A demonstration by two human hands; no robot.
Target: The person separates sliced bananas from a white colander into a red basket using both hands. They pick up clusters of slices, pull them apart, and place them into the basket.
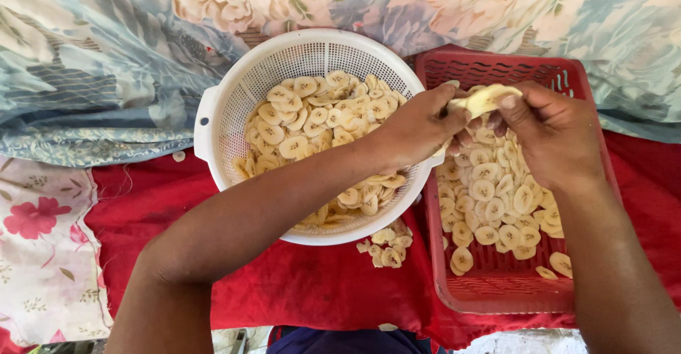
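Both of my hands hold one pale yellow peeled banana piece (485, 99) above the red basket (496, 294). My left hand (418, 127) reaches across the white colander (213, 123) and grips the piece's near end. My right hand (552, 133) pinches its far end with fingers closed. Whether a blade is in either hand is hidden. The basket holds several round banana slices (496, 205). The white colander is heaped with more banana slices (316, 116).
A small pile of loose slices (386, 246) lies on the red cloth (305, 283) between colander and basket. A blue-and-cream floral fabric (106, 56) covers the far side. A white floral cloth (39, 247) lies at the left.
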